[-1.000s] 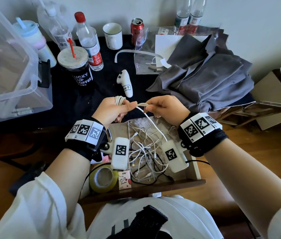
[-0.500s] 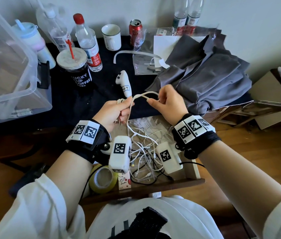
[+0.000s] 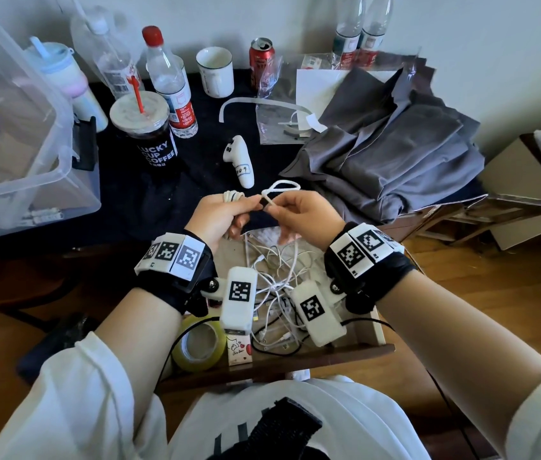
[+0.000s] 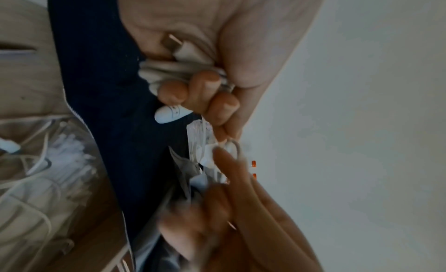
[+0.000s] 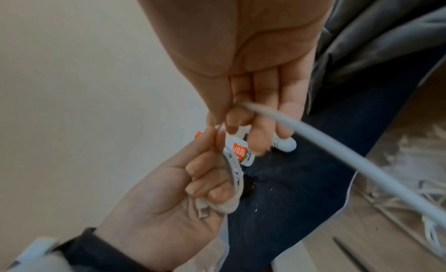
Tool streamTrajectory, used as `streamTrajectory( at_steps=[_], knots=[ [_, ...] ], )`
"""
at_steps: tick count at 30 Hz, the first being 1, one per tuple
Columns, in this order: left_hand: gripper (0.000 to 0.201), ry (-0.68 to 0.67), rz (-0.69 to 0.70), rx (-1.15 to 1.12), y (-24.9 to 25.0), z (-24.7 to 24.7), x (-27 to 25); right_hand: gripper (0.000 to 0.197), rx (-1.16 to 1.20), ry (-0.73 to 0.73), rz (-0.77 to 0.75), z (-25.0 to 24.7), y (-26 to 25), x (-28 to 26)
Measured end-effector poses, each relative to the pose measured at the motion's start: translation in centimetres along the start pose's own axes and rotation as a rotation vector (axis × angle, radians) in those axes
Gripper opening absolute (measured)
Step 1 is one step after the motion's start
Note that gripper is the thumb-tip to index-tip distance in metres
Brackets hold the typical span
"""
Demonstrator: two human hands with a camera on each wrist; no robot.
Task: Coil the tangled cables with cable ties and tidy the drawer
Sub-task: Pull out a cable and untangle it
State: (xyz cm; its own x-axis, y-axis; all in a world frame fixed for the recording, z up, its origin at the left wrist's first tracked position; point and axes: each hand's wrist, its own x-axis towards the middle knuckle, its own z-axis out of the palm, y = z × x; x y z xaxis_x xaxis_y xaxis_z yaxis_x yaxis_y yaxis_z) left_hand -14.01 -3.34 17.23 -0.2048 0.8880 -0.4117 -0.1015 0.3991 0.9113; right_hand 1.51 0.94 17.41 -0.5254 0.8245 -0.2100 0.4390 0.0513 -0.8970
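Dark-clothed tabletop [image 3: 136, 194] against pale wall, wooden floor right; bottles, cups, grey cloth [image 3: 395, 154] on top. White cable [image 3: 280, 187]: coiled turns in left hand [image 3: 219, 214] grip, small loop pinched by right hand [image 3: 299, 210]. Open drawer [image 3: 295, 358] below holds cable tangle [image 3: 279, 287].

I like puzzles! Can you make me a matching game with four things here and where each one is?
Things:
1. white cable
2. tape roll
3. grey cloth
4. red can

Places:
A. by the wall at the back
B. heaped on the table's right side
C. held between both hands
D. in the open drawer

Pairs: 1-C, 2-D, 3-B, 4-A
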Motion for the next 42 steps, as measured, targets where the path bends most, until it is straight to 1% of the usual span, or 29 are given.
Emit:
streamTrajectory(
  at_steps=[2,3,6,8,11,14,16,19,21,22,25,27,29,32,33,34,35,37,40,42],
  knots=[
    [0.014,-0.005,-0.001,0.045,-0.1,-0.6,0.0,0.013,-0.114,0.161,-0.030,-1.0,0.0,0.1],
    [0.015,-0.032,-0.003,0.076,-0.1,-0.9,0.0,0.011,-0.173,0.219,-0.051,-1.5,-0.1,0.1],
    [0.015,-0.187,0.003,0.164,0.3,-1.4,-0.2,0.008,-0.269,0.301,-0.090,-2.8,-0.1,0.3],
    [0.017,-0.283,0.028,0.180,0.9,-1.3,-0.4,0.008,-0.283,0.287,-0.097,-3.1,0.1,0.5],
    [0.020,-0.328,0.068,0.081,1.5,-1.1,-0.7,0.007,-0.251,0.145,-0.116,-2.7,0.2,0.4],
    [0.023,-0.300,0.101,-0.055,1.7,-0.8,-0.8,0.009,-0.191,0.026,-0.135,-1.8,0.7,0.1],
    [0.022,-0.230,0.115,-0.088,1.5,-0.6,-0.7,0.009,-0.135,-0.036,-0.158,-1.2,0.8,-0.2],
    [0.019,-0.113,0.132,-0.064,1.0,-0.4,-0.5,0.014,-0.054,-0.127,-0.206,-0.7,0.7,-0.4],
    [0.017,-0.065,0.131,-0.002,0.7,-0.5,-0.3,0.020,-0.008,-0.145,-0.236,-0.5,0.5,-0.6],
    [0.017,-0.048,0.126,0.023,0.6,-0.5,-0.2,0.020,0.010,-0.137,-0.259,-0.5,0.3,-0.7],
    [0.018,-0.028,0.109,0.086,0.3,-0.8,-0.3,0.007,0.105,-0.070,-0.292,-0.8,-0.3,-0.9],
    [0.017,-0.040,0.108,0.152,0.4,-1.1,-0.5,0.012,0.112,0.013,-0.309,-1.3,-0.5,-0.8],
    [0.018,-0.071,0.092,0.219,0.5,-1.4,-0.7,0.014,0.041,0.118,-0.297,-2.0,-0.2,-0.3],
    [0.034,-0.145,0.061,0.235,0.8,-1.8,-1.0,0.018,-0.105,0.265,-0.182,-3.0,0.6,0.3],
    [0.032,-0.162,0.053,0.234,0.9,-1.9,-1.1,0.017,-0.143,0.294,-0.134,-3.2,0.9,0.5],
    [0.027,-0.172,0.051,0.229,1.0,-1.9,-1.2,0.017,-0.164,0.312,-0.092,-3.3,1.3,0.6],
    [0.021,-0.173,0.052,0.221,1.1,-1.9,-1.3,0.016,-0.168,0.321,-0.064,-3.1,1.5,0.7],
    [0.017,-0.160,0.062,0.200,1.1,-1.6,-1.3,0.013,-0.152,0.309,-0.050,-2.4,1.7,0.6],
    [0.018,-0.127,0.075,0.160,0.9,-0.8,-1.3,0.017,-0.169,0.230,-0.079,-1.2,1.1,0.3],
    [0.022,-0.095,0.085,0.127,0.7,-0.1,-1.3,0.020,-0.103,0.197,-0.109,-0.4,0.6,0.2]
  ],
)
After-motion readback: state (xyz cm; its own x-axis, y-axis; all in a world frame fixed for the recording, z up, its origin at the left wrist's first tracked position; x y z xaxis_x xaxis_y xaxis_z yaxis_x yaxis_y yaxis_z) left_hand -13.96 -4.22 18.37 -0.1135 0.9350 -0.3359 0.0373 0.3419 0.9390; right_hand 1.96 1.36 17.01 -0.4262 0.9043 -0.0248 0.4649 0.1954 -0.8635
